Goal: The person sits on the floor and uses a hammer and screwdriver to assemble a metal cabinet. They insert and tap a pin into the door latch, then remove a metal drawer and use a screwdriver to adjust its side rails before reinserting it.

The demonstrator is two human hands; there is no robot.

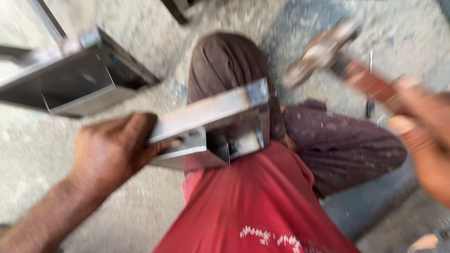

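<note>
My left hand [115,147] grips the near end of a grey steel section [211,126], a welded box-like piece that lies across my lap. My right hand [424,136] is shut on the reddish handle of a hammer [328,47]. The hammer is raised at the upper right, its metal head blurred and pointing toward the steel piece's far end. My red shirt [258,206] and dark brown trousers [234,65] fill the middle of the view, below the steel.
A second grey steel frame piece [75,79] lies on the rough concrete floor [47,164] at the upper left. A thin dark tool [370,105] lies on the floor near my right knee. A dark post foot [177,9] stands at the top.
</note>
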